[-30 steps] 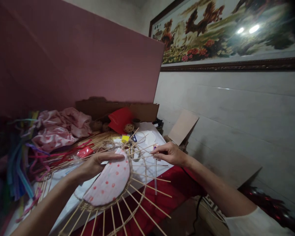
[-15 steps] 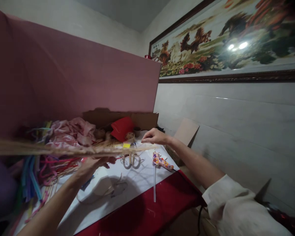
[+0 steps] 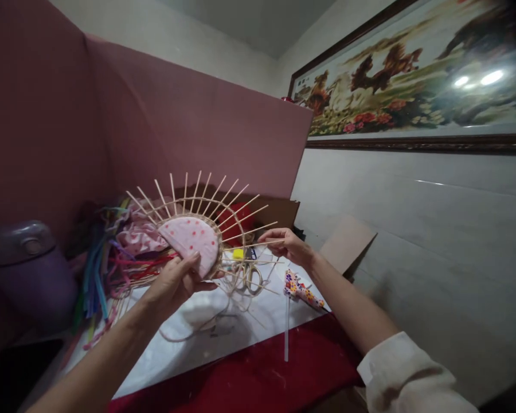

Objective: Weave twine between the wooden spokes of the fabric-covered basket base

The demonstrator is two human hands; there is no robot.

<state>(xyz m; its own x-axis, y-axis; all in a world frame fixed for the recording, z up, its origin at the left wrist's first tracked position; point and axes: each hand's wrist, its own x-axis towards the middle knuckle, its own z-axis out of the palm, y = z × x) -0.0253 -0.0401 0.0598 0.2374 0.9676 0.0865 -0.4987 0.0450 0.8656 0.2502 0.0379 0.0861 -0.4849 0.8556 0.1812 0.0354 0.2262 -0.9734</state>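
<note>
My left hand grips a fan-shaped craft piece by its lower edge, thumb on the front. Its centre is a pink half-disc with red dots, rimmed by woven cord. Thin wooden sticks radiate from that rim, and a cord arc crosses them partway out. At the right side of the piece, my right hand has its fingers pinched together by the end of one stick. Whether they hold the stick or a cord I cannot tell. Behind the lower sticks lie scissors and loose cord.
A floral-patterned glue gun with a glue stick lies on the right of the white and red tabletop. Coloured strips, pink cloth and a purple container stand left. A cardboard piece leans against the wall.
The craft piece, edge-on and blurred before, has turned so its pink face and sticks show. My right hand is now beside its stick ends. The camera view has shifted left.
</note>
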